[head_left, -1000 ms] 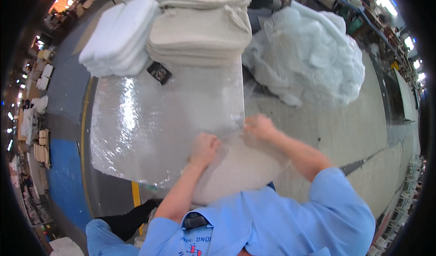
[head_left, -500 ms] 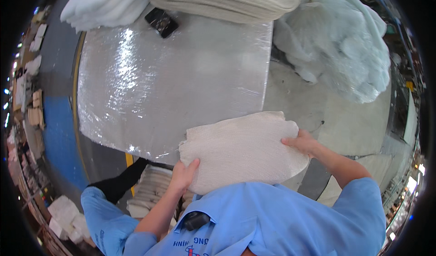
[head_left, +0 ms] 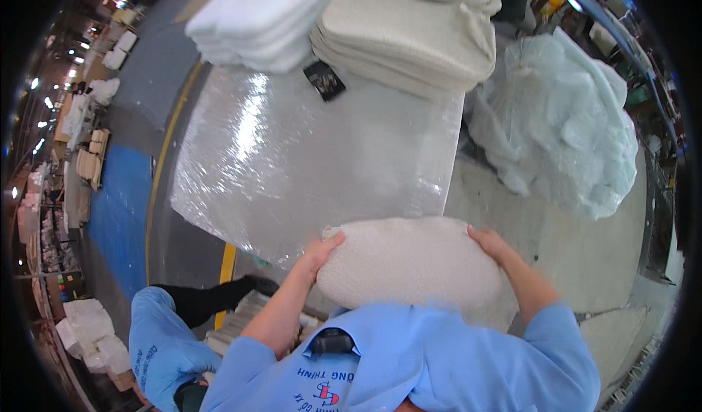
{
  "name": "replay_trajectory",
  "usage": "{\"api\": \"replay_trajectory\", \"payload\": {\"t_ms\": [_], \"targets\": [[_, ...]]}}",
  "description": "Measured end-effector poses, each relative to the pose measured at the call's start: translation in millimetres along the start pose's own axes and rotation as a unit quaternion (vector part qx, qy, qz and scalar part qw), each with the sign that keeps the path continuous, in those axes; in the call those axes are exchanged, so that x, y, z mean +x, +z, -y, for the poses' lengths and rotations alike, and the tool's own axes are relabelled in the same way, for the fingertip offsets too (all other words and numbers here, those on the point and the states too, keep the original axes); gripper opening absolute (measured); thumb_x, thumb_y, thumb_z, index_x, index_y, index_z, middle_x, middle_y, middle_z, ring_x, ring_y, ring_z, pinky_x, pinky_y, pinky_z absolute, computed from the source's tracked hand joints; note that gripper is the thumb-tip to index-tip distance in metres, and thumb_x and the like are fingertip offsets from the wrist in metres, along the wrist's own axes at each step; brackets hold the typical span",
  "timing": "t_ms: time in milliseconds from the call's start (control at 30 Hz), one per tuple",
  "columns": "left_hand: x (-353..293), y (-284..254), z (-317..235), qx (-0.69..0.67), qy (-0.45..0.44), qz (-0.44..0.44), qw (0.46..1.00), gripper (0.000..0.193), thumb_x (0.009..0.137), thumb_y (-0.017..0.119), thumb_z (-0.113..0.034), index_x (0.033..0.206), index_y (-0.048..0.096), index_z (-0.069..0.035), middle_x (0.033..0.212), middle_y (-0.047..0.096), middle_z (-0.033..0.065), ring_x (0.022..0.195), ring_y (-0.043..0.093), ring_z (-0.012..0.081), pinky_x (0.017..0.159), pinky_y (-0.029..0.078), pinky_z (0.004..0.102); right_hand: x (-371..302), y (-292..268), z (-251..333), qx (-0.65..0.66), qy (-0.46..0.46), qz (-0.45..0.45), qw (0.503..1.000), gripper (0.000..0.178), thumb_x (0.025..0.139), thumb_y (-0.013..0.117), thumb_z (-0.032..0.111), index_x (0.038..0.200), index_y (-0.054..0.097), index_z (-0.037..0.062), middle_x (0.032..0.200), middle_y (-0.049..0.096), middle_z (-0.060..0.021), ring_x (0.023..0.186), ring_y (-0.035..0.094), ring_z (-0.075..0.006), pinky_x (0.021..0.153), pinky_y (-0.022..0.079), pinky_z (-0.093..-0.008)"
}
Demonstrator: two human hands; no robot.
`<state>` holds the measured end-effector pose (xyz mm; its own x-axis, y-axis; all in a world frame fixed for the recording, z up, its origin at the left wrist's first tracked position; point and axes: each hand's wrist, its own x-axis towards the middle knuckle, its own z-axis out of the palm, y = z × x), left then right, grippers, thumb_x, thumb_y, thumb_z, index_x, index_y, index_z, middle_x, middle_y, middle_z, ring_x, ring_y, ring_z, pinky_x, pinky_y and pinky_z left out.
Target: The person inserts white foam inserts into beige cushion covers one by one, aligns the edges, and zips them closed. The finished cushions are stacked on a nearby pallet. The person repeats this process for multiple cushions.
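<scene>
Close to my body I hold a beige textured cloth piece (head_left: 409, 262), soft and rounded at its lower corners. My left hand (head_left: 320, 257) is closed on its upper left corner, thumb on top. At the upper right corner my right hand (head_left: 488, 242) grips it the same way, with the fingers hidden behind. The cloth's top edge lies by the near edge of a table (head_left: 314, 163) wrapped in shiny clear plastic film. At the table's far side rises a stack of similar beige cloth pieces (head_left: 402, 39).
Beside the beige stack sit folded white pieces (head_left: 263, 17) and a small black case-like object (head_left: 324, 81). A big clear plastic bag (head_left: 563, 119) of pale material stands at right. A co-worker in a blue shirt (head_left: 164, 339) is at lower left, near slatted material under the table.
The cloth's far edge has straightened and moved slightly right and nearer me, both hands now at its upper corners. The view has shifted, showing more of the far stacks.
</scene>
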<state>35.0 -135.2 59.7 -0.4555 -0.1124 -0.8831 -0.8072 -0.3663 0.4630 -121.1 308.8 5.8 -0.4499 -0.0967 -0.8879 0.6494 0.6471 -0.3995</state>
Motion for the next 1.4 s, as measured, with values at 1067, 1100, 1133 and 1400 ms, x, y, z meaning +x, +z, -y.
{"api": "replay_trajectory", "payload": {"t_ms": [1067,1100,1133,1400], "targets": [[128,89,-153,-0.312,0.297,0.229,0.873,0.059,0.107,0.05,-0.062,0.135,0.068,-0.013,0.122,0.076,0.0114,0.103,0.075,0.0278,0.089,0.065,0.0436,-106,113,60,-0.055,-0.202,0.152,0.966,0.049,0.104,0.068,0.051,0.089,0.072,0.004,0.072,0.066,-0.0019,0.062,0.062,-0.0119,0.056,0.05,-0.029],[124,81,-156,-0.331,0.287,0.233,0.868,0.058,0.108,0.049,-0.06,0.135,0.067,-0.013,0.122,0.075,0.0121,0.105,0.075,0.0283,0.09,0.065,0.044,-103,99,95,-0.06,-0.257,0.125,0.956,0.046,0.104,0.068,0.047,0.087,0.072,0.0048,0.071,0.064,-0.0006,0.062,0.059,-0.0105,0.056,0.048,-0.0291],[124,74,-153,-0.357,0.273,0.239,0.861,0.056,0.109,0.048,-0.058,0.136,0.067,-0.012,0.123,0.074,0.0129,0.107,0.074,0.0288,0.09,0.064,0.0444,-100,88,129,-0.069,-0.305,0.097,0.945,0.043,0.105,0.068,0.044,0.085,0.072,0.0056,0.07,0.063,0.0007,0.062,0.057,-0.0091,0.056,0.046,-0.0292],[92,104,-138,-0.326,0.256,0.197,0.889,0.039,0.108,0.057,-0.035,0.129,0.07,-0.005,0.118,0.075,0.0119,0.1,0.075,0.0258,0.083,0.065,0.0409,-13,80,347,0.083,-0.365,-0.003,0.927,0.031,0.108,0.065,0.031,0.095,0.074,0.0041,0.081,0.069,-0.0016,0.068,0.06,-0.0096,0.06,0.05,-0.0288]]}}
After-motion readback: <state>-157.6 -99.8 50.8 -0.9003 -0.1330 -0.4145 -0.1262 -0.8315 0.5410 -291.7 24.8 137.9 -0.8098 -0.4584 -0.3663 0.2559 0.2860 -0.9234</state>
